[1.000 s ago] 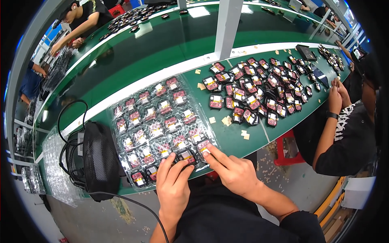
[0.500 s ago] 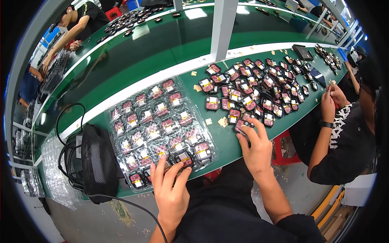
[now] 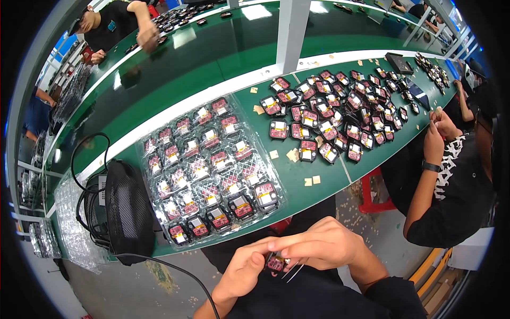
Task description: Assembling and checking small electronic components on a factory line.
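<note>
Close to my body, off the table's front edge, both hands meet over a small black module with a pinkish-red circuit board [image 3: 275, 262]. My left hand [image 3: 240, 272] grips it from the left, fingers closed. My right hand [image 3: 325, 245] reaches across it, its fingertips covering much of it; two thin metal prongs, seemingly tweezers [image 3: 295, 272], stick out beneath that hand. Ahead to the left lies a clear plastic blister tray [image 3: 280, 198] with similar modules in its pockets. A loose heap of such modules [image 3: 326, 127] spreads to the right of the tray.
A black mesh bag [image 3: 127, 212] with a cable sits left of the tray, beside stacked clear trays [image 3: 77, 223]. Small tan paper pieces [image 3: 312, 181] dot the green table [image 3: 303, 199]. A grey post [image 3: 292, 37] rises behind. A co-worker [image 3: 446, 175] sits at right; others work across.
My right hand has brought a module from the heap back toward my body. My left hand has left the tray's near row and joined it on the module. Thin metal prongs now show.
</note>
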`<action>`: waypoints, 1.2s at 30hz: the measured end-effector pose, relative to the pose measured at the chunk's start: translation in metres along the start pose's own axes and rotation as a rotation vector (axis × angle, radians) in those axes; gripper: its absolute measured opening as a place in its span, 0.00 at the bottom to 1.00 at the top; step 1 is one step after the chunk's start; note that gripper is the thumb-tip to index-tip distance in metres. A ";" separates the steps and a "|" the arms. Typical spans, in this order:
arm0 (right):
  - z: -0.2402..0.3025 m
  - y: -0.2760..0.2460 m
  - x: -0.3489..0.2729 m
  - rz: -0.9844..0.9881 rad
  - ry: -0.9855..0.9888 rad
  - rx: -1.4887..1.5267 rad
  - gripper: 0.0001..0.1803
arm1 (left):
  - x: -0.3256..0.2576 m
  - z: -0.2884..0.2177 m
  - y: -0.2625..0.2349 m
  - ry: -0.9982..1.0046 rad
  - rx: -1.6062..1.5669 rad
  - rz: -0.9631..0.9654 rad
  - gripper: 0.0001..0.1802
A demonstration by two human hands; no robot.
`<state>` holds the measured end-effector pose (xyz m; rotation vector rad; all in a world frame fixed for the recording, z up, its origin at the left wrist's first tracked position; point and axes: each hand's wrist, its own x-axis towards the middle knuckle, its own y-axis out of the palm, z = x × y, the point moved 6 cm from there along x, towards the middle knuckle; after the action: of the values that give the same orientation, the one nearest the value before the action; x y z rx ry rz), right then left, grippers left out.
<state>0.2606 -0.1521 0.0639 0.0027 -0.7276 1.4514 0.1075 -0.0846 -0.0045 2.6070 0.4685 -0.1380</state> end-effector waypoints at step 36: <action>-0.005 0.010 -0.006 -0.325 0.155 -0.365 0.12 | -0.002 -0.009 -0.013 0.303 -0.472 -0.330 0.32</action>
<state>0.2547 -0.1541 0.0530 -0.2586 -0.8137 0.9841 0.1008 -0.0701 -0.0026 2.0759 0.9154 0.2379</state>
